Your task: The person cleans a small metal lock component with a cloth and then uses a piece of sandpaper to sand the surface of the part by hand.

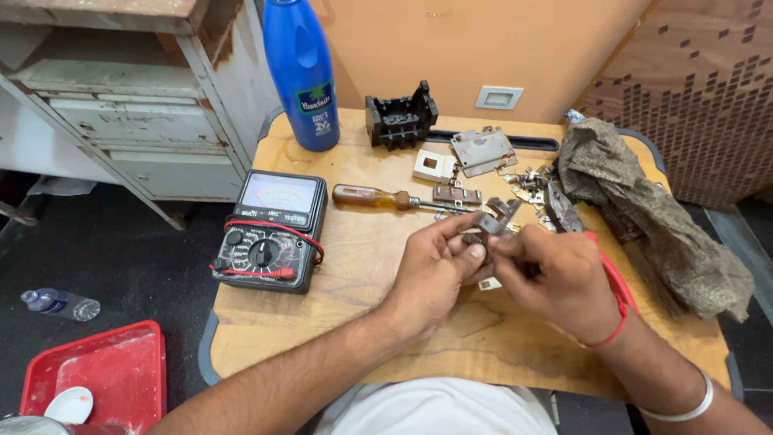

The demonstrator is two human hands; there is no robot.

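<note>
Metal, the small part is best kept low over the wooden tabletop, pinched firmly by both the left hand and right hand in a tight grip.

Wooden desk mid-frame. Black analog multimeter with red leads at centre left. Brown-handled screwdriver just right of it. Blue plastic bottle top centre-left, black plastic housing beside it. Metal plate and loose metal clips upper right, crumpled brown cloth at right edge. Red tray lower left on the floor, small clear bottle above it.
</note>
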